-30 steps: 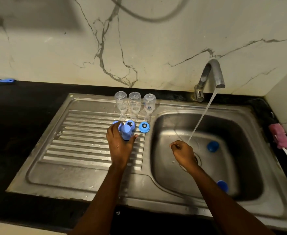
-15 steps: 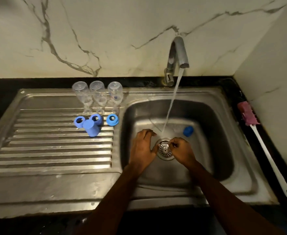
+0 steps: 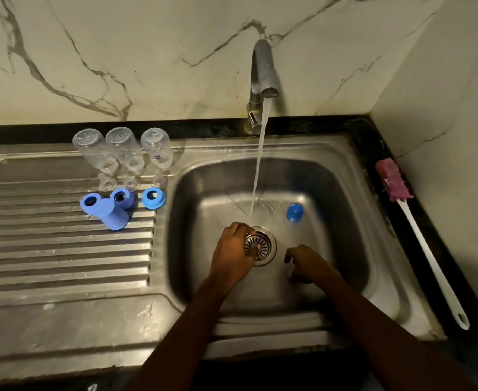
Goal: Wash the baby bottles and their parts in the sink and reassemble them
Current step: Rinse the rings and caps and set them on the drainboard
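Sink [image 3: 345, 221] w/ water running holds blue cap [image 3: 294, 212]; left hand [image 3: 232, 256] fingers curl on strainer [image 3: 266, 244]; right hand [image 3: 306, 263], fingers loosely curled, has left it.

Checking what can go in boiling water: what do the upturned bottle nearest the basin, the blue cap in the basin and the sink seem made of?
Bottle: clear glossy plastic, probably; see-through with printed marks. Blue cap: opaque smooth plastic, evenly coloured. Sink: brushed stainless steel, grey with streaky reflections.
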